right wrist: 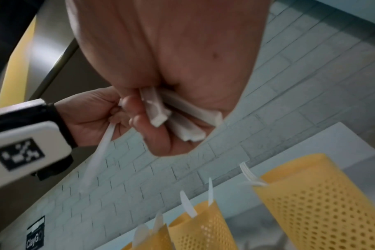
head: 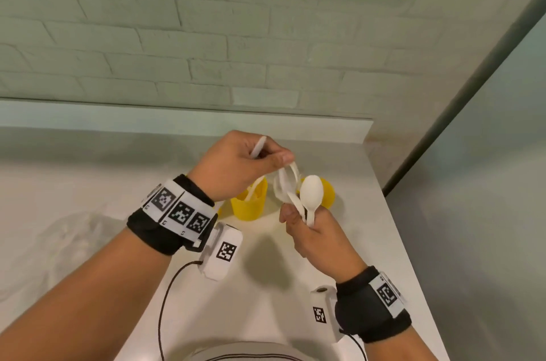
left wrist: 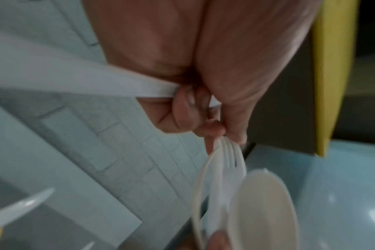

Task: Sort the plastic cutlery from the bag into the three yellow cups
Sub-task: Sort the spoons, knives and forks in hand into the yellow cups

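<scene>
The right hand (head: 313, 238) grips a bunch of white cutlery (head: 298, 198) by the handles, above the yellow cups (head: 249, 201) at the far side of the counter (head: 88, 189). The left hand (head: 236, 167) holds one piece and pinches a fork's tip. Pull one piece slowly, so the spoon (head: 310, 193) stays put, then drop it with its own kind.

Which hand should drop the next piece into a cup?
Left, probably. The left hand already pinches a single piece directly above the yellow cups, while the right hand holds the remaining bundle, spoon upright, and seems better kept as the holder.
</scene>
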Demonstrator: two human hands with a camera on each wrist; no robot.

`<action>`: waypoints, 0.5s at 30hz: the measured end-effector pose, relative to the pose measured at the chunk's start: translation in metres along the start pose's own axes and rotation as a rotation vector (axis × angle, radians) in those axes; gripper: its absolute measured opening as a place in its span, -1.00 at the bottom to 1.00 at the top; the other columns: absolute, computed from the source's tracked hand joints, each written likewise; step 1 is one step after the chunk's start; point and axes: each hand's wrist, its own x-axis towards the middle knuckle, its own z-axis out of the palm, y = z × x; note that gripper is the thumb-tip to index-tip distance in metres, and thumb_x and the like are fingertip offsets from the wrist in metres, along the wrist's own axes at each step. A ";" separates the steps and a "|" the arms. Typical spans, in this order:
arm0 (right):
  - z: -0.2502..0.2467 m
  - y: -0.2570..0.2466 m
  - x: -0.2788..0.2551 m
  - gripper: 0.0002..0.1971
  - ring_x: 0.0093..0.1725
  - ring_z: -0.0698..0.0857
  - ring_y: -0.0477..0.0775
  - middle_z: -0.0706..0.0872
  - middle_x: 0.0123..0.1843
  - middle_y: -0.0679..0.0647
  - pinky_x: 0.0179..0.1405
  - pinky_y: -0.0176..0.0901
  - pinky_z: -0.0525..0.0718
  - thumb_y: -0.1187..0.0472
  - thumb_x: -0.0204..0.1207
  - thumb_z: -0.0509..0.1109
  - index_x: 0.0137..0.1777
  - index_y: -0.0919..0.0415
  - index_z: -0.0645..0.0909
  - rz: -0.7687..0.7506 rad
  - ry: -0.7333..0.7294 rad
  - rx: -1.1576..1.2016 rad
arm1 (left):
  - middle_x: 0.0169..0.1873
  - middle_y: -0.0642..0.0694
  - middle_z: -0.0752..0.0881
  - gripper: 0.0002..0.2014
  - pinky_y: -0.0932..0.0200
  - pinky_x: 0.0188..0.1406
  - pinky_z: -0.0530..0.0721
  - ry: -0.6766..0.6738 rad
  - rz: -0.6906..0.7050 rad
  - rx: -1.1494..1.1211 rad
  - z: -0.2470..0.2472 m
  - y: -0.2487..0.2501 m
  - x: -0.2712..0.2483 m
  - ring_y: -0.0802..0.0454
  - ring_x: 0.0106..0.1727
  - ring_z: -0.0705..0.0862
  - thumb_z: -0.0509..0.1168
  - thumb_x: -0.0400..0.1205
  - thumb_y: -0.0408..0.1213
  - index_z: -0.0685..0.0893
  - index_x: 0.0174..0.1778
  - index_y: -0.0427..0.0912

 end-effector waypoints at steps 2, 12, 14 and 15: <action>0.002 0.003 -0.001 -0.73 -0.52 0.32 -0.15 0.38 -0.44 -0.11 -0.50 -0.39 0.35 0.06 0.79 0.26 -0.16 0.02 0.62 0.004 -0.018 0.024 | -0.30 0.09 0.85 -0.83 0.29 -0.33 0.54 0.029 -0.064 -0.071 -0.003 -0.004 -0.001 0.28 -0.35 0.64 0.56 0.43 0.02 0.91 -0.18 0.04; 0.006 -0.002 0.010 -0.69 -0.50 0.29 -0.06 0.31 -0.43 0.05 -0.52 -0.26 0.36 -0.07 0.76 0.25 -0.09 0.07 0.69 0.016 0.011 0.131 | -0.29 -0.08 0.87 -0.82 -0.09 -0.24 0.66 -0.036 -0.169 -0.006 -0.009 -0.010 -0.003 0.00 -0.33 0.65 0.64 0.39 -0.03 0.92 -0.18 0.00; 0.004 0.000 0.011 -0.68 -0.48 0.31 -0.04 0.34 -0.44 -0.02 -0.49 -0.24 0.39 -0.11 0.72 0.25 -0.07 0.06 0.70 0.017 0.010 0.112 | -0.22 0.01 0.89 -0.91 -0.23 0.04 0.76 -0.029 -0.167 0.029 -0.012 -0.014 -0.003 -0.07 -0.17 0.81 0.61 0.47 -0.10 0.92 -0.15 0.02; 0.004 0.002 0.011 -0.68 -0.47 0.32 -0.04 0.35 -0.44 -0.04 -0.47 -0.23 0.40 -0.11 0.73 0.25 -0.05 0.07 0.71 0.012 0.005 0.103 | -0.18 0.06 0.89 -0.92 -0.26 0.13 0.76 -0.022 -0.161 0.050 -0.011 -0.015 -0.003 -0.12 -0.07 0.84 0.59 0.51 -0.10 0.92 -0.13 0.04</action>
